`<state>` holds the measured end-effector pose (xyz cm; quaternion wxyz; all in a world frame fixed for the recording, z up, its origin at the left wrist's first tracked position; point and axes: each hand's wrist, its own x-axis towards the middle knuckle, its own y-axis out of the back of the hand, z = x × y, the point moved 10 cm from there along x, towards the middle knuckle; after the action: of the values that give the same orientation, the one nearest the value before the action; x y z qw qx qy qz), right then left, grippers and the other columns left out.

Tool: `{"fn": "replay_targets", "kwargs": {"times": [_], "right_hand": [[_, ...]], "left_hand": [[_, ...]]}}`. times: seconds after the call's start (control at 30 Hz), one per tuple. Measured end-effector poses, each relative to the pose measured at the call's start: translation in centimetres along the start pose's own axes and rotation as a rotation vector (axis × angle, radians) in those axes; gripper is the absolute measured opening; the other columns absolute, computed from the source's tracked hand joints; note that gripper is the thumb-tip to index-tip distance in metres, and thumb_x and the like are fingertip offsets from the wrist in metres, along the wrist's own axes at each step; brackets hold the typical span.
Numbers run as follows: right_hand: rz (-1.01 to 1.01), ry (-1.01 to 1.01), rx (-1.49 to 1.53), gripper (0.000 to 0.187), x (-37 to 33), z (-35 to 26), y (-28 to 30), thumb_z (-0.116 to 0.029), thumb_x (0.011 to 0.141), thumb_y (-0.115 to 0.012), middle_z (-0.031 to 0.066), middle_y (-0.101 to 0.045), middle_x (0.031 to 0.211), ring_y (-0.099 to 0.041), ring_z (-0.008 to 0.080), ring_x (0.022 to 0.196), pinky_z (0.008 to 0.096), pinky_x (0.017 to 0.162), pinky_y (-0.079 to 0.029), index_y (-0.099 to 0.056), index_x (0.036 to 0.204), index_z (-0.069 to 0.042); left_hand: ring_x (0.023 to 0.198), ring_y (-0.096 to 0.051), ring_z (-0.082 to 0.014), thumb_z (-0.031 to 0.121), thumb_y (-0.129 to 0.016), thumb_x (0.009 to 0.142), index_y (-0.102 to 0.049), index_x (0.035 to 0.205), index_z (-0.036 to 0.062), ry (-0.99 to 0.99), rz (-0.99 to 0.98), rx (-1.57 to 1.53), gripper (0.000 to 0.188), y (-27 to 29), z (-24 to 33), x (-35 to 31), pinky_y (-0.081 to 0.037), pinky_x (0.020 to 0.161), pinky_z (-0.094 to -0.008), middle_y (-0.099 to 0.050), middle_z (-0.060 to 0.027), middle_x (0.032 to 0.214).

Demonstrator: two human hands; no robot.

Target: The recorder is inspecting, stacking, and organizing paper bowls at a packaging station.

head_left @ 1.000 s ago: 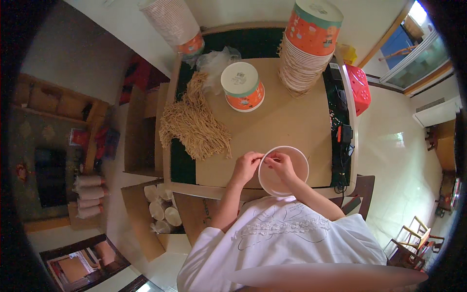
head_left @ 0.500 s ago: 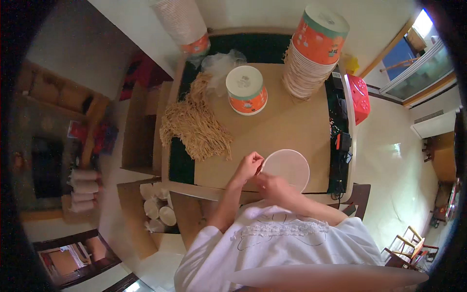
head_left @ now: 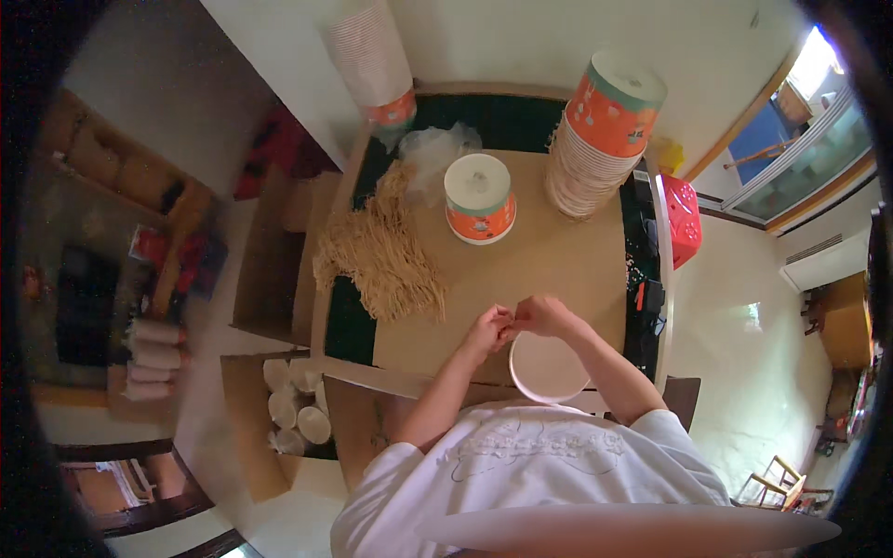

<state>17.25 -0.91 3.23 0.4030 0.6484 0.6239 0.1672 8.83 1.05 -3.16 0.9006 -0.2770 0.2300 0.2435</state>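
Left hand [head_left: 490,333], right hand [head_left: 547,317] close together, fingers bent, by round white paper tub [head_left: 549,372]; cannot tell if gripping. Left: tan stringy pile [head_left: 383,260].

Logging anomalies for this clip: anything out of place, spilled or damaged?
Mildly odd: white specks lie scattered on the dark green tabletop, at its right side, like a spill; too small to identify. The tan cord pile straggles over the left edge of the cardboard sheet, untidy. No damage shows on the near bucket.
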Motion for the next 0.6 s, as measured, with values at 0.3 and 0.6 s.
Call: {"fn": "replay_targets", "kwargs": {"times": [0.3, 0.6], "right_hand": [[0.257, -0.194, 0.447, 0.012, -3.0, 4.4, 1.4, -0.015, 0.072, -0.061, 0.0069, -0.059, 0.062, -0.056, 0.0119, 0.058, 0.0274, 0.052, -0.043, -0.060, 0.071, -0.003], [0.559, -0.147, 0.850, 0.007, -5.6, 7.1, 2.4, -0.002, 0.084, -0.044, 0.0057, -0.055, 0.067, -0.058, 0.0130, 0.065, 0.0254, 0.058, -0.049, -0.049, 0.080, 0.000]], "left_hand": [[0.057, -0.052, -0.0093, 0.012, -0.057, 0.080, -0.055, 0.092, 0.0039, -0.273, 0.093, 0.143, 0.014, -1.5, 0.6, 0.9, -0.043, 0.053, -0.0226, -0.058, 0.0000, 0.072], [0.050, -0.048, -0.0073, 0.010, -0.061, 0.077, -0.061, 0.074, 0.0024, -0.613, 0.427, 0.694, 0.008, -4.6, 5.5, -0.3, -0.038, 0.046, -0.0238, -0.054, -0.0007, 0.053]]}}
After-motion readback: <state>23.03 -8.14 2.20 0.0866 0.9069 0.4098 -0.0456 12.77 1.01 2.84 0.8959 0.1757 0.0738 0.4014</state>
